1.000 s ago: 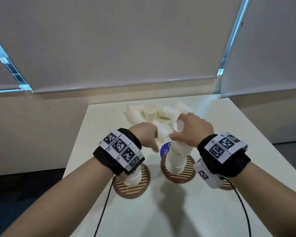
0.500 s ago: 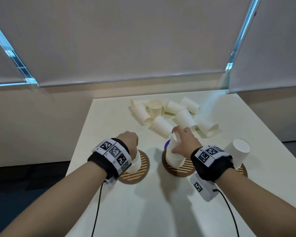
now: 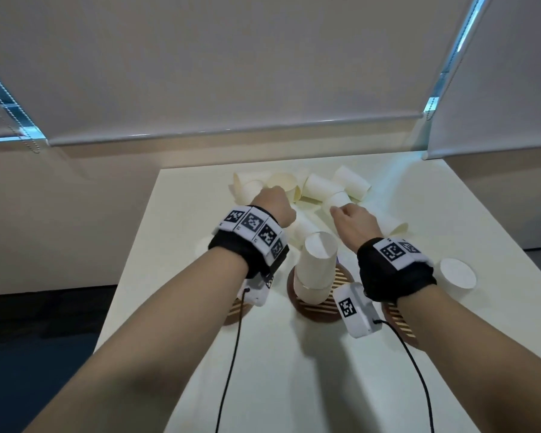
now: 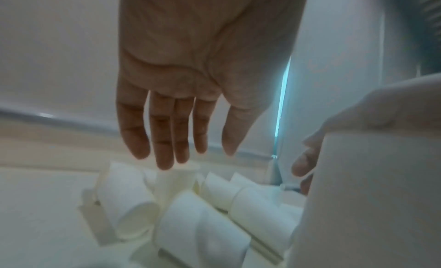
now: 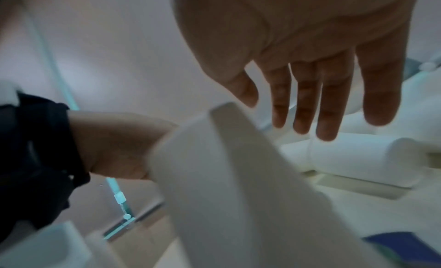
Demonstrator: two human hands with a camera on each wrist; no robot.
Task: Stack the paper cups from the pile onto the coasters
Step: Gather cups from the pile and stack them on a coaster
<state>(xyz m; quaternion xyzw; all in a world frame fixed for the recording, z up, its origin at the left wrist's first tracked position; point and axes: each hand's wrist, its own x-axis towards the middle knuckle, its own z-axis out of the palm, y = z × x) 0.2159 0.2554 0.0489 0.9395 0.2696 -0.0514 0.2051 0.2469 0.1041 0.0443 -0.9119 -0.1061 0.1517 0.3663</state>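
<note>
A pile of white paper cups [image 3: 322, 189] lies on its sides at the far end of the table. A leaning stack of upside-down cups [image 3: 317, 265] stands on the middle wooden coaster [image 3: 341, 303]. One upside-down cup [image 3: 458, 273] stands on the right coaster [image 3: 400, 320]. My left arm hides most of the left coaster [image 3: 235, 310]. My left hand [image 3: 274, 206] hovers over the pile's left side, fingers straight and empty [image 4: 171, 140]. My right hand [image 3: 350, 220] reaches over the pile's right side, fingers extended and empty [image 5: 317, 106].
The cream table [image 3: 294, 370] has its left edge close beside my left forearm. Window blinds and a low wall ledge run behind the far edge. A blue round object [image 5: 403, 247] lies behind the middle stack. Cables trail from both wrist cameras.
Both hands have left the stacks on the coasters and moved forward over the pile. The right hand let go of the middle stack; the left hand let go of the cups on the left coaster.
</note>
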